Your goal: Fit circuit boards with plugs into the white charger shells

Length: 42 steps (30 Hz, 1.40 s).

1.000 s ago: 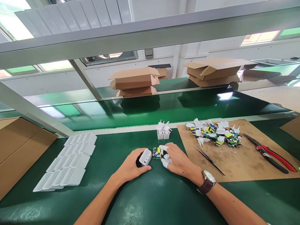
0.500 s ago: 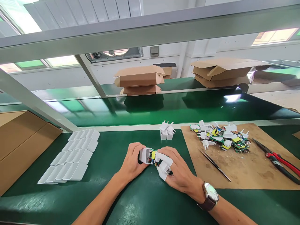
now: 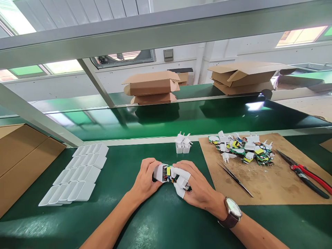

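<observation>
My left hand (image 3: 146, 176) is closed around a white plastic charger housing (image 3: 159, 173), its opening turned to the right. In my right hand (image 3: 195, 181), white covers on some fingers, is a charger circuit board (image 3: 169, 174) with a yellow transformer and small coloured parts. A white plug piece with metal pins (image 3: 183, 183) is held in the same hand beside the board. The board's left end meets the housing's open end; how deep it sits inside I cannot tell. Both hands are low over the green work surface (image 3: 155, 221).
Rows of white housings (image 3: 75, 174) stand at left, near a cardboard box (image 3: 23, 162). Two housings with plug pieces (image 3: 183, 147) stand ahead. On a brown board (image 3: 280, 188) lie piled circuit boards (image 3: 243, 147), tweezers (image 3: 236, 180) and red-black pliers (image 3: 303, 173). Behind runs a green conveyor belt (image 3: 160, 119).
The camera view has shifted slightly. Both hands keep their hold, and the circuit board stays at the mouth of the housing, with only a small turn of the plug piece.
</observation>
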Each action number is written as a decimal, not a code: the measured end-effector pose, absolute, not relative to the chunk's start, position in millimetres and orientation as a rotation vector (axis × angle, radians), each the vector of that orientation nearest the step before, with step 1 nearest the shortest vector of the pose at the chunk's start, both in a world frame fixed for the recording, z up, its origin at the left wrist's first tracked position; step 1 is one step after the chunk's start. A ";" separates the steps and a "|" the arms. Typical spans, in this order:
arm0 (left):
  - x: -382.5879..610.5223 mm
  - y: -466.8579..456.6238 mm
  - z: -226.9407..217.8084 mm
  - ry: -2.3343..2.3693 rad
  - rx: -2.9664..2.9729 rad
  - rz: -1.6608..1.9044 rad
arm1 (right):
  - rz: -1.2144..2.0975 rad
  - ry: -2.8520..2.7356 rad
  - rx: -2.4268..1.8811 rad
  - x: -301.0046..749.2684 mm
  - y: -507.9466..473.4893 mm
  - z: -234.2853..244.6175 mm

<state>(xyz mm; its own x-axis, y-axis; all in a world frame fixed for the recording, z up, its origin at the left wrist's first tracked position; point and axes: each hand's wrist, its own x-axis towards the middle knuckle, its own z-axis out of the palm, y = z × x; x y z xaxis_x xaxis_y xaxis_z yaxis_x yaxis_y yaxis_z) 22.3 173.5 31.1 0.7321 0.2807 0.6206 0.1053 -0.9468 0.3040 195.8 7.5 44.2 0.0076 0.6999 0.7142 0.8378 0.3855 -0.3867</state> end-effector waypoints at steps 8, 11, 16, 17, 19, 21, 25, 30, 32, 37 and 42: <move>22.0 173.4 30.9 0.281 2.694 1.007 | -0.225 -1.748 -1.367 193.6 7.6 43.5; 21.8 173.2 30.0 0.284 2.698 1.032 | -0.227 -1.748 -1.377 193.8 7.4 43.9; 21.3 172.9 29.2 0.313 2.704 1.061 | -0.229 -1.743 -1.382 192.9 7.5 46.9; 21.2 173.0 29.3 0.306 2.705 1.058 | -0.233 -1.747 -1.380 192.7 7.5 47.2; 21.0 173.3 29.8 0.289 2.705 1.050 | -0.238 -1.748 -1.374 192.5 7.4 46.9; 20.7 173.7 30.2 0.281 2.707 1.040 | -0.233 -1.746 -1.371 192.6 7.5 45.9; 20.3 174.2 30.6 0.279 2.710 1.031 | -0.245 -1.747 -1.362 192.6 7.9 44.8; 20.2 173.0 31.4 0.270 2.707 1.043 | -0.258 -1.747 -1.367 191.6 6.9 47.2; 20.0 172.4 31.6 0.283 2.703 1.039 | -0.238 -1.745 -1.379 191.2 6.0 48.1; 19.3 171.9 32.0 0.295 2.713 1.025 | -0.218 -1.747 -1.392 190.5 4.2 48.7; 18.9 171.8 34.8 0.271 2.717 1.025 | -0.247 -1.739 -1.396 188.9 4.2 50.1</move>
<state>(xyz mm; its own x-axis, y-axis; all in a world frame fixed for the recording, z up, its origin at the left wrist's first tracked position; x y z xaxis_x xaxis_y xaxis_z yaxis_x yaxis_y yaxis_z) 18.9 171.8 34.8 0.7389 0.2496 0.6259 0.0927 -0.9577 0.2724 188.9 4.2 50.1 0.0049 0.6968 0.7173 0.8688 0.3521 -0.3480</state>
